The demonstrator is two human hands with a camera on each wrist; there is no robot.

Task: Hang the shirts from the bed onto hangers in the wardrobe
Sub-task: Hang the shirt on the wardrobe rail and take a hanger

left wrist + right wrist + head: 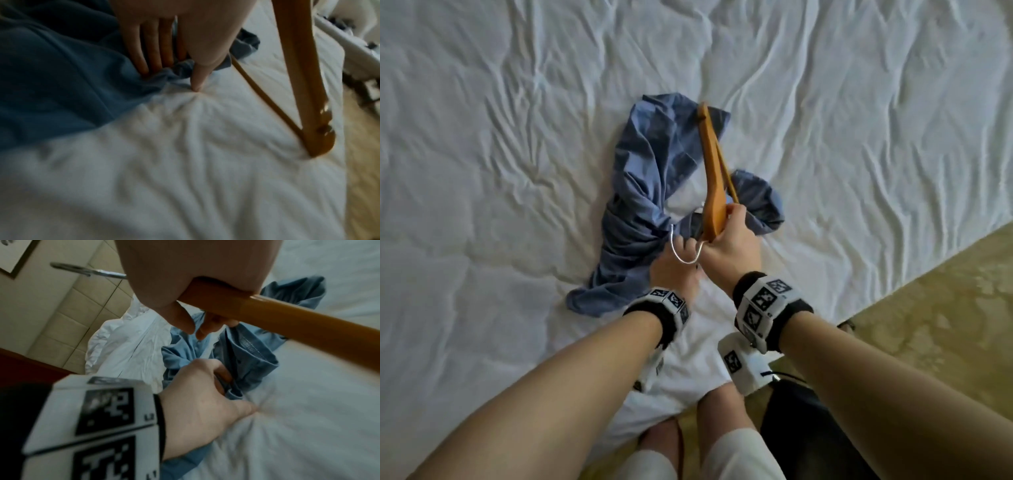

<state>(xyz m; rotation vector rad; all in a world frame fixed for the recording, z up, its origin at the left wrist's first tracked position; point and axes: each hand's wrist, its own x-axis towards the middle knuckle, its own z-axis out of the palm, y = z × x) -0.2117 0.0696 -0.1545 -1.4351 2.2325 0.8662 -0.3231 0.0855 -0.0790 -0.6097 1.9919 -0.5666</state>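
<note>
Fingers of the left hand (677, 270) pinch the blue shirt (643, 192) at frame centre; the right hand (732, 243) grips the wooden hanger (710, 171).

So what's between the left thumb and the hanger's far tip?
Only bare white sheet between the thumb and the hanger tip, in the left wrist view.
</note>
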